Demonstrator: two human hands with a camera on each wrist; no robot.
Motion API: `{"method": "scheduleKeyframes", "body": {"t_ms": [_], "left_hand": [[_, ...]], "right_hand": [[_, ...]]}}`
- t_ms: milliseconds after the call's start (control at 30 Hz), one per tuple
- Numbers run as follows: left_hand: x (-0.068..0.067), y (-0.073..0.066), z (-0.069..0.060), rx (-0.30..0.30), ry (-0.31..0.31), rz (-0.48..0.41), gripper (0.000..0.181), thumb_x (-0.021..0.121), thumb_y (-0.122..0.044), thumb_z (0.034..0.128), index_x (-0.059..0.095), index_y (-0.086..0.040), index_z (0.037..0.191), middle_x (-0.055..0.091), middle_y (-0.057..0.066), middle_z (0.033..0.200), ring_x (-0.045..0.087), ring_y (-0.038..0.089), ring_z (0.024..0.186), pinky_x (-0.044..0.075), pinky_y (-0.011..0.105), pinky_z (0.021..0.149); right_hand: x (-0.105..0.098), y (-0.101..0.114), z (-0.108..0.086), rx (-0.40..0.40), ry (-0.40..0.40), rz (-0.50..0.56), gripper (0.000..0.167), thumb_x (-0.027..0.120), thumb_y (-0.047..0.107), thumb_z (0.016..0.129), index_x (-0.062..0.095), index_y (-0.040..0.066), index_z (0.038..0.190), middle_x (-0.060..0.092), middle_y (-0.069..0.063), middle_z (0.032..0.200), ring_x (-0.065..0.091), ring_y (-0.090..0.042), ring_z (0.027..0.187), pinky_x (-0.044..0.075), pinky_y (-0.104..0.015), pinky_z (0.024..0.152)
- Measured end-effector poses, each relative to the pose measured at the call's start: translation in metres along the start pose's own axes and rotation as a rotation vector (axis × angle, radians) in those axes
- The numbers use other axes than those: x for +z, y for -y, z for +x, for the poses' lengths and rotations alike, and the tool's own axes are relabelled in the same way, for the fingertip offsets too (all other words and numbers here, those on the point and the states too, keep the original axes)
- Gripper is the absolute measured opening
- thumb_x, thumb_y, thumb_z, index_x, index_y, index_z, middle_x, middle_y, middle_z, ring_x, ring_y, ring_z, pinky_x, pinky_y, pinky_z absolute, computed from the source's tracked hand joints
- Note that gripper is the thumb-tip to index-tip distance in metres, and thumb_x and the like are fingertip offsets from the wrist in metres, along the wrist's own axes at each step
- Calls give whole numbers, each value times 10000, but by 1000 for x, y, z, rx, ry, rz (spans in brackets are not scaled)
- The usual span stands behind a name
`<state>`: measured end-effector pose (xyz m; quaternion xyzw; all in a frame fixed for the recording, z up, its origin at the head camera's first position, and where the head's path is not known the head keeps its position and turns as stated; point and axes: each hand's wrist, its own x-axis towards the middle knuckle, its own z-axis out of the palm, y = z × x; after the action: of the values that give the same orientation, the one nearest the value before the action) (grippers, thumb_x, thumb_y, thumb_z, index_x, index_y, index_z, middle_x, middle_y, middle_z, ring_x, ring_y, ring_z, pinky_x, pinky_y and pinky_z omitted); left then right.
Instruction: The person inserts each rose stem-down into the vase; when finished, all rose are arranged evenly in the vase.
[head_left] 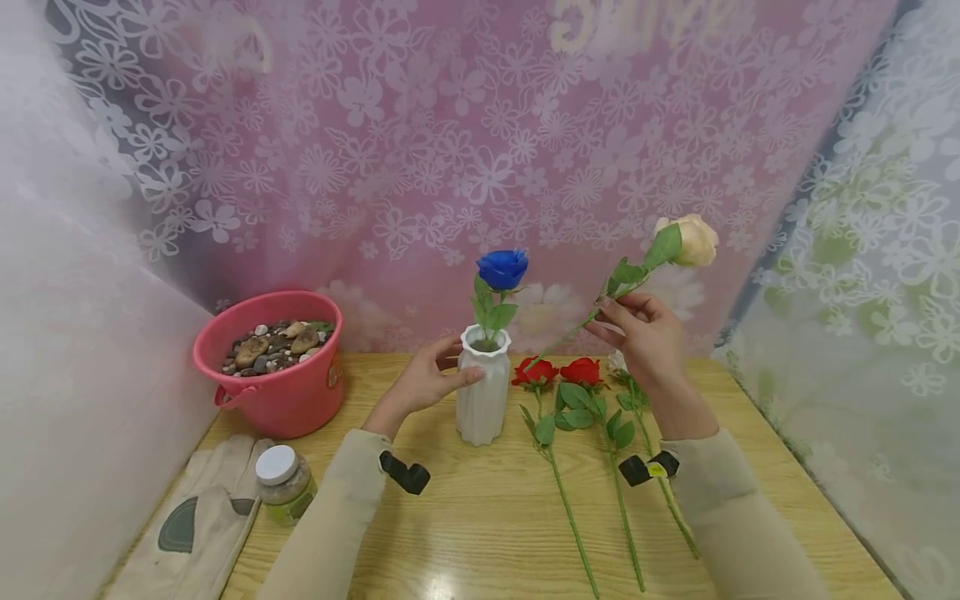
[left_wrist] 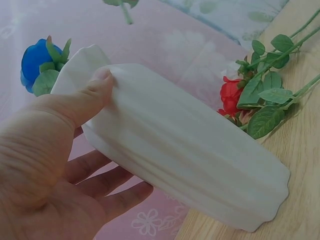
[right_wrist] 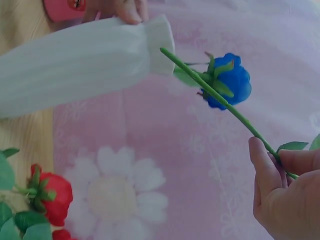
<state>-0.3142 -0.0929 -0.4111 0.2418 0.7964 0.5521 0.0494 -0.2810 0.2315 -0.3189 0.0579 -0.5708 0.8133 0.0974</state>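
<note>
Sleeves (head_left: 337, 517) sit nearest in the head view, reaching up from 7 and 5 o'clock. Between the hands stands the white vase (head_left: 482, 400), blue rose (head_left: 502, 268) upright in its mouth, and at the vase's 9 o'clock the left hand (head_left: 427, 379) lays its thumb across the front. Out between 2 and 3, the right hand (head_left: 648, 342) pinches the cream rose (head_left: 667, 247) by its stem (head_left: 567, 336), bloom aimed at 2, free end at 8. Red roses (head_left: 581, 372) lie with blooms at the vase's 3 o'clock, stems trailing toward 5 on the wooden table (head_left: 465, 517).

Over to the left wrist: thumb pressed to the vase near its neck, fingers apart on the far side; how firmly those meet it, I can't tell. Blue bloom at 10 o'clock, vase base between 4 and 5. Good brace, I'd judge: keep that base flat and the rim uncovered.

Right wrist now, and it's a tidy pinch at 4 o'clock, stem tip pointing between 10 and 11. That tip crosses the rim in this line of sight, but isn't inside. Smart handling, to my eye: bring the stem nearer upright, centre the tip over the mouth, and don't nudge the blue rose.
</note>
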Motion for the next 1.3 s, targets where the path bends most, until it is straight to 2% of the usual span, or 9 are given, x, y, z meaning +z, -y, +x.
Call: {"method": "scheduleKeyframes", "body": {"t_ms": [200,400,633,833,1033,1167,1300], "left_hand": [[0,-2,-1,11,3,-9,760,767,-277,992,391,-129,1636,537,207,1563,526,476,1426,512,572,1128],[0,-3,-2,4,-1,-7,754,769,-265,990,397,-134,1633,532,200,1569,521,469,1433,505,576,1133],[0,-3,-1,-2,-2,-3,745,769,-268,990,408,-134,1628,543,198,1559,541,450,1421,515,565,1127],[0,-2,-1,13,-2,-7,731,752,-251,1003,401,-125,1632,543,217,1554,540,472,1414,519,577,1117],[0,-4,-2,11,-2,-2,754,762,-254,995,389,-133,1639,541,210,1559,542,454,1421,517,567,1123],[0,-3,-1,11,-1,-4,766,768,-262,991,383,-133,1641,543,205,1559,546,444,1421,522,556,1121],[0,-3,0,15,0,-7,766,767,-257,992,382,-128,1641,549,203,1554,551,442,1416,525,550,1118]], "right_hand": [[18,6,6,-7,-25,58,185,686,-4,995,558,-18,1128,685,-76,995,761,-186,800,657,-352,837],[34,7,10,-15,-79,99,161,670,-25,996,546,-9,1098,666,-78,979,737,-191,828,661,-352,819],[50,-6,13,-16,-97,69,157,668,-25,997,553,4,1100,661,-59,970,718,-174,824,660,-341,800],[60,-24,14,-46,-79,-32,153,670,-33,998,551,20,1078,654,-38,949,718,-164,840,664,-346,783],[68,-41,11,-61,-28,-130,171,686,-34,987,540,29,1050,647,-12,887,739,-162,808,670,-358,786],[74,-49,7,-117,25,-251,190,701,-28,977,556,-52,1098,660,-17,894,754,-138,767,669,-333,778],[79,-55,5,-206,50,-438,198,716,-21,964,594,-89,1105,705,-131,922,761,-160,757,661,-285,765]]}}
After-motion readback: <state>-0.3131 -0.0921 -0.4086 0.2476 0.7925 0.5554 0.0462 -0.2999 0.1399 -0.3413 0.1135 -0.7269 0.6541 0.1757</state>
